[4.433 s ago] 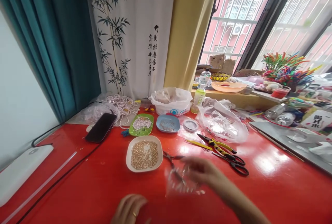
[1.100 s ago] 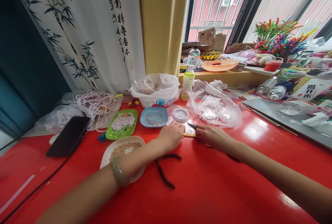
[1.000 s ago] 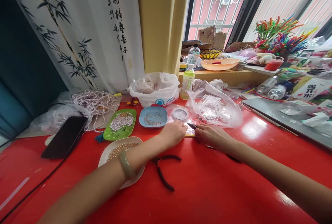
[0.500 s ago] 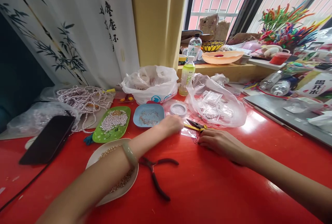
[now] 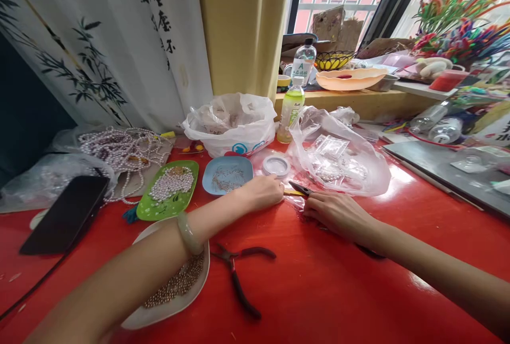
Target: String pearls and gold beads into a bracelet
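Note:
My left hand (image 5: 265,192), with a green bangle (image 5: 189,233) on its wrist, is closed just left of my right hand. What its fingers pinch is hidden. A thin yellow strip (image 5: 294,192) spans the gap between the hands. My right hand (image 5: 332,211) is wrapped round a pair of pliers (image 5: 300,189), whose dark jaws point up and left. Clear plastic (image 5: 295,201) lies beneath the jaws. Another pair of pliers (image 5: 235,261), with dark handles spread, rests on the red table. Under my left forearm sits a pale dish (image 5: 195,293) of gold beads (image 5: 175,285).
A green tray (image 5: 163,208) of pearly beads and a blue dish (image 5: 207,177) of fine metal pieces stand left of centre. Behind are a round clear container (image 5: 275,166), a white bag (image 5: 235,126), a bottle (image 5: 290,110) and a clear bag (image 5: 370,177). A phone (image 5: 66,216) lies left.
The view has shifted slightly. The pliers in my right hand have turned a little, and less of the yellow strip shows. Both hands stay close together, and my left forearm uncovers more gold beads.

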{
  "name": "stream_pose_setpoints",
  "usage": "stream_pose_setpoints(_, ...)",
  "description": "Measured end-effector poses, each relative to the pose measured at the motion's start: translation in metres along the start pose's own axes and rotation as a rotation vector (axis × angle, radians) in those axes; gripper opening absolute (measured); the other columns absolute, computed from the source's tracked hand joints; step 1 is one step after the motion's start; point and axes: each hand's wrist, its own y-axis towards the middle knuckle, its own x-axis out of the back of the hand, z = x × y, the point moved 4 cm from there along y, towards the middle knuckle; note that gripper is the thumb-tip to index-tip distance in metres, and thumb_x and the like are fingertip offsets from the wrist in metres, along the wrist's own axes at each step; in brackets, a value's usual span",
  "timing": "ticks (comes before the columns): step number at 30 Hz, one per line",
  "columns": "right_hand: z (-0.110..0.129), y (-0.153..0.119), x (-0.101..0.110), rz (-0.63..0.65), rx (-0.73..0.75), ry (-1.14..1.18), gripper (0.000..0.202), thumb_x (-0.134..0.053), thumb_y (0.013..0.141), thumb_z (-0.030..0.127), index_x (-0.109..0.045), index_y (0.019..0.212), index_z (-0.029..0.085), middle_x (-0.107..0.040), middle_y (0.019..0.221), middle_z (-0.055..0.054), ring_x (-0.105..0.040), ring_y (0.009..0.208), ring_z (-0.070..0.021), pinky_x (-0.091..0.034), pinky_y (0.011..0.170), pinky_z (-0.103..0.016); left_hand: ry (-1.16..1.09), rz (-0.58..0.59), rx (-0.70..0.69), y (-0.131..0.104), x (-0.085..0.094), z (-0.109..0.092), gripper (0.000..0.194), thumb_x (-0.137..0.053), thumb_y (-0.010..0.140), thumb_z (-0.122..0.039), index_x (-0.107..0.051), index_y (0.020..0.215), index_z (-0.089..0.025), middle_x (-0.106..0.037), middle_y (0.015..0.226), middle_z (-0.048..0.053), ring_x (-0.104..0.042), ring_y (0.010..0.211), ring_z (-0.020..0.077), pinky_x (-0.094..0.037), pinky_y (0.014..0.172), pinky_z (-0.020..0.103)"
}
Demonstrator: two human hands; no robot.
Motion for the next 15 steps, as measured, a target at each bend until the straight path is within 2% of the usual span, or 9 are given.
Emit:
stream_pose_setpoints(5,0.002,0.000,0.000,0.004,-0.060,-0.078,0.011,-0.048,0.079,0.014,-0.058,0.074,0.016,-0.062,0.077,-0.006,-0.058,0.065,-0.0171,-0.031,0.050,-0.023,0.011,0.027,0.047,0.011,0.000,0.000,0.027,-0.034,0.084,-0.009,-0.059,0.094,-0.006,-0.061,0.090,0.016,-0.053,0.090,0.0253,-0.048,0.064,0.032)
stream_pose_setpoints(10,-0.003,0.005,-0.002,-0.028,-0.109,-0.114,0.011,-0.049,0.076,0.012,-0.059,0.077,0.014,-0.061,0.079,-0.009,-0.058,0.069,-0.0200,-0.034,0.053,-0.025,-0.021,0.052,0.151,0.021,0.004,0.005,0.026,-0.037,0.080,-0.003,-0.061,0.090,-0.004,-0.061,0.089,0.019,-0.054,0.090,0.0267,-0.047,0.067,0.033)
stream_pose_setpoints(12,-0.005,0.006,-0.002,-0.026,-0.106,-0.092,0.015,-0.046,0.079,0.013,-0.061,0.080,0.015,-0.061,0.079,-0.008,-0.058,0.070,-0.0179,-0.036,0.055,-0.024,-0.059,0.065,0.183,0.024,0.005,0.009,0.023,-0.041,0.078,-0.003,-0.062,0.088,-0.005,-0.062,0.087,0.018,-0.053,0.092,0.0273,-0.047,0.068,0.033)
stream_pose_setpoints(15,-0.005,0.003,0.001,-0.031,-0.070,0.031,0.021,-0.041,0.083,0.017,-0.063,0.082,0.019,-0.061,0.083,-0.006,-0.058,0.071,-0.0145,-0.039,0.058,-0.022,-0.144,0.061,0.242,0.024,0.006,0.017,0.021,-0.044,0.080,-0.013,-0.064,0.088,-0.009,-0.062,0.088,0.016,-0.055,0.092,0.0263,-0.046,0.070,0.032)
